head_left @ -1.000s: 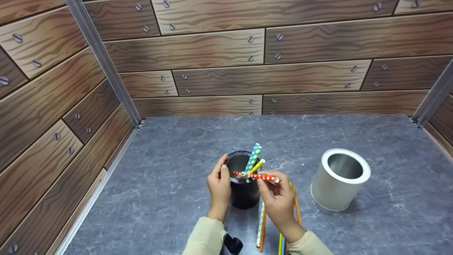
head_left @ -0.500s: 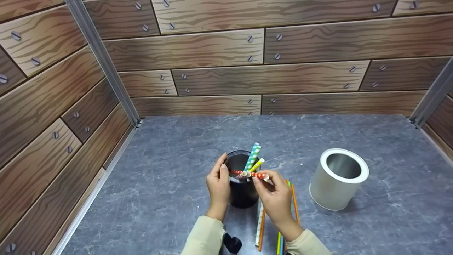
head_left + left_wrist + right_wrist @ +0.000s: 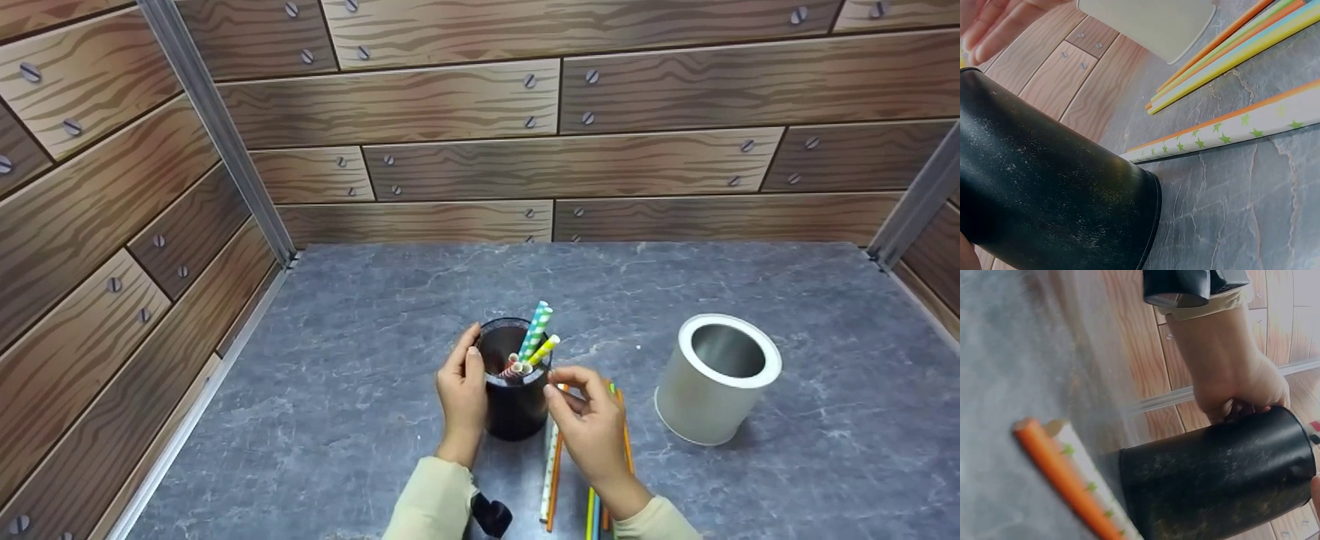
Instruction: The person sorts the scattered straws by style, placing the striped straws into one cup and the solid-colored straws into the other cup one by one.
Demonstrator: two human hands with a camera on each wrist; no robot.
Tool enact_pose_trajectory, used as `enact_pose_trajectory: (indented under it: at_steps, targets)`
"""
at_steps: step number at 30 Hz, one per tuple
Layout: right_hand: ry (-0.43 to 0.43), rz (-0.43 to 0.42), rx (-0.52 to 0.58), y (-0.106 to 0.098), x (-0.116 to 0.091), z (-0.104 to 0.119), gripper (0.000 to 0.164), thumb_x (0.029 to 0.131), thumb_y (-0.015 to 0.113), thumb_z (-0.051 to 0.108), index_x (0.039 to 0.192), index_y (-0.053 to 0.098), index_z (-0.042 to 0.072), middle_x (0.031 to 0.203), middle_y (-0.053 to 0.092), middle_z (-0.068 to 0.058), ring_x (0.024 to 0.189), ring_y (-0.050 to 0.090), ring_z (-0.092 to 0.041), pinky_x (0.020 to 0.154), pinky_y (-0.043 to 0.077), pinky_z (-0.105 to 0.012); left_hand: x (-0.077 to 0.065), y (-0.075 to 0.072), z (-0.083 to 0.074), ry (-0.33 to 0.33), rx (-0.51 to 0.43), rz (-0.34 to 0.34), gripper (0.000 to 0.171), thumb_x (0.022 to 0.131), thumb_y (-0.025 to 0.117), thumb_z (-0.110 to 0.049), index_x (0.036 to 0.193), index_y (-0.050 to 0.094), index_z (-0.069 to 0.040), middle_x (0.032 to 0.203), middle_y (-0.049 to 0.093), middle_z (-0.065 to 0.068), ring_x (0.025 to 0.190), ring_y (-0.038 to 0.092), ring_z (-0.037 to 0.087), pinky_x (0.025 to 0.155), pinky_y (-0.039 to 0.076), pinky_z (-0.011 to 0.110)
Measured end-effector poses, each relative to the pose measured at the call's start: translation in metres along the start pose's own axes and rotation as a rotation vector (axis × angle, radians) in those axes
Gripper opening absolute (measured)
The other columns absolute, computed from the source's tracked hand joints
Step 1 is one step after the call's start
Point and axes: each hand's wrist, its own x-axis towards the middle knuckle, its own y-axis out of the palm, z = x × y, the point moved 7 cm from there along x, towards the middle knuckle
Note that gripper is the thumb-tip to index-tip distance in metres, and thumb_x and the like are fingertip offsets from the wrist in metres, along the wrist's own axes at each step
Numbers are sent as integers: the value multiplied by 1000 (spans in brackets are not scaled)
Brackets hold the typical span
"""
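My left hand (image 3: 462, 401) holds a black cylindrical cup (image 3: 517, 412) from its left side, the fingers curved round it near the rim. Several paper straws lean inside the cup: a blue one, a green checked straw (image 3: 538, 337), a yellow straw (image 3: 544, 350) and some red-and-white ones with their ends low at the front rim. At the cup's right rim is my right hand (image 3: 592, 424), fingers loosely bent and nothing visible between them. The left wrist view shows the right hand's fingers (image 3: 994, 28) above the cup's mouth.
A white star-patterned straw (image 3: 1230, 132) lies beside an orange straw (image 3: 1064, 475) near the cup's base. Further right are more straws, including a yellow straw (image 3: 1241, 53). A pale metal can (image 3: 709, 409) stands at the right. Wood-patterned walls (image 3: 465, 112) border the grey table (image 3: 337, 360).
The red dotted straw, earlier pinched by my right hand across the rim, has dropped into the cup. My right hand has let go and sits slightly lower. The left hand keeps its hold.
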Motion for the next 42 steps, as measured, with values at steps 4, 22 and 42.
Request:
enact_pose_trajectory:
  at_steps: [4,22,42]
  targets:
    - [-24,2,56,-4,-3,-5,24,74,62,-19,95,58,-9,92,62,-9,90,63,-15,71,55,-20,0,0,0,-6,3,2,30,91,49,0,116,63,1,118,63,13,113,56,24,97,45,30]
    - [447,240,-274,-3,-7,-45,40,74,69,1,111,54,-6,98,58,-17,89,59,-28,79,54,-35,-1,-1,1,-16,15,1,30,90,49,0,116,63,1,118,63,13,114,56,24,97,45,32]
    - [592,501,-593,1,-19,-82,72,72,74,23,130,43,-6,109,58,-22,93,59,-31,79,50,-45,0,0,0,-4,16,-1,30,90,48,0,116,63,1,118,63,14,114,56,25,97,45,31]
